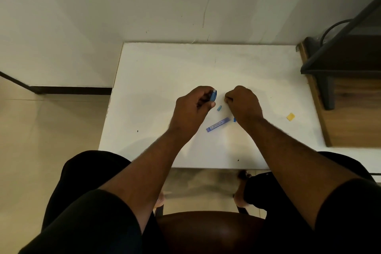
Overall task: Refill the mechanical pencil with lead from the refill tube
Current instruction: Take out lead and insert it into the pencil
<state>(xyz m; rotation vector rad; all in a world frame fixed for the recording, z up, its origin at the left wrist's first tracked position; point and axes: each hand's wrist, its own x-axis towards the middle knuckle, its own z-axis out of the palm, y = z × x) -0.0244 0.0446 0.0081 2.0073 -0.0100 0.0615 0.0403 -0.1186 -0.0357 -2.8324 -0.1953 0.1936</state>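
My left hand (192,107) grips the blue mechanical pencil (213,95), whose end sticks out past my fingers toward the right. My right hand (243,104) hovers just right of it with fingertips pinched together; whatever they pinch is too thin to see. A small light-blue cap (219,108) lies on the white table (156,80) between my hands. The blue-purple lead refill tube (218,124) lies on the table below them, pointing up-right. A tiny blue piece (234,119) shows at its right end, beside my right wrist.
A small yellow eraser-like piece (290,116) lies at the table's right. A wooden shelf with a dark metal frame (334,80) stands against the table's right edge. The wall runs along the table's far edge. A dark wooden chair seat (210,231) is beneath me.
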